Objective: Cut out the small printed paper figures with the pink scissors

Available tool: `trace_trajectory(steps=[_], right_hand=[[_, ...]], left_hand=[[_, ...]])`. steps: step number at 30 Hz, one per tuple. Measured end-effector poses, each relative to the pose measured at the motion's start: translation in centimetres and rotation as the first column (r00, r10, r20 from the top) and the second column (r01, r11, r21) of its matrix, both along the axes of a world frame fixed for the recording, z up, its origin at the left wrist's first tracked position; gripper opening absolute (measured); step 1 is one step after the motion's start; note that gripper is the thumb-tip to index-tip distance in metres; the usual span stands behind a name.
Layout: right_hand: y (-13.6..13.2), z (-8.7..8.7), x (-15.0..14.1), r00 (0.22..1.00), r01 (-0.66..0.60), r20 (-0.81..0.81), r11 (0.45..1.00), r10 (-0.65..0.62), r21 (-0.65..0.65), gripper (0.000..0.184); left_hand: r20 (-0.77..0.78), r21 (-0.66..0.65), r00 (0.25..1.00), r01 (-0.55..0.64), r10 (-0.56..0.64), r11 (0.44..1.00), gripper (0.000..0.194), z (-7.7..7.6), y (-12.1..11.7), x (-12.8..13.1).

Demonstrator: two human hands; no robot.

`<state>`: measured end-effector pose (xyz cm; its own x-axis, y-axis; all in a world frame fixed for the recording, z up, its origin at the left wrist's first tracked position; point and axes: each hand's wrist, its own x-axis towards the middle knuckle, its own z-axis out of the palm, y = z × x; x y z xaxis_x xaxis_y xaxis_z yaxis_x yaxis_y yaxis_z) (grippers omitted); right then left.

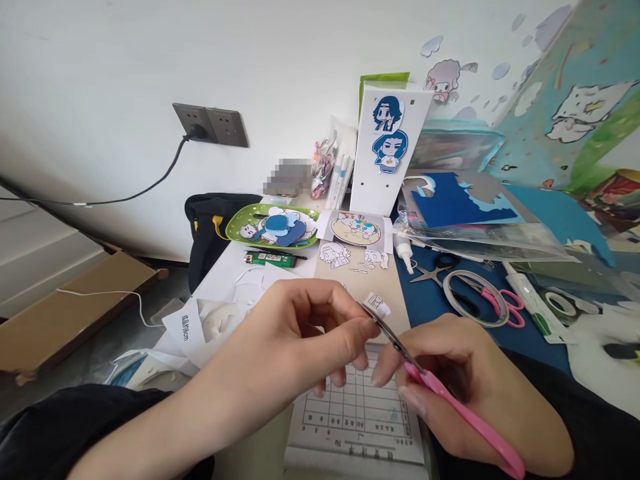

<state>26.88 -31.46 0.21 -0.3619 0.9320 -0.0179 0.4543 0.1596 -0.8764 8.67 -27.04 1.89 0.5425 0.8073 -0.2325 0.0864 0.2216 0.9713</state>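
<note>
Pink-handled scissors (440, 387) are gripped in my right hand (480, 380), their blades pointing up and to the left. At the blade tips, a small paper piece with a line drawing (376, 304) is pinched between the thumb and index finger of my left hand (320, 333). Both hands hover over a printed form pad (350, 427). Beyond them, small paper cutouts (335, 255) lie on a beige board (395, 287), beside a printed reference picture (355, 230).
A green tray (235, 230) of blue and white cutouts stands at the back left. White paper scraps (215, 327) lie on the left. On the blue mat to the right are black scissors (437, 270), a tape roll (463, 275) and a glue tube (535, 300).
</note>
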Motion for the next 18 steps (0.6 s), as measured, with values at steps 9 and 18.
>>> trace_trajectory(steps=[9,18], right_hand=[[0.01,-0.09,-0.07,1.000,-0.001,0.024,1.000,0.001,0.014,0.021],[-0.12,0.03,0.15,0.999,0.008,0.044,0.999,-0.009,0.033,0.018]], left_hand=[[-0.009,-0.008,1.000,0.003,-0.003,1.000,0.016,0.11,-0.15,-0.24],[0.004,-0.010,1.000,0.012,-0.012,1.000,0.017,0.00,-0.02,-0.19]])
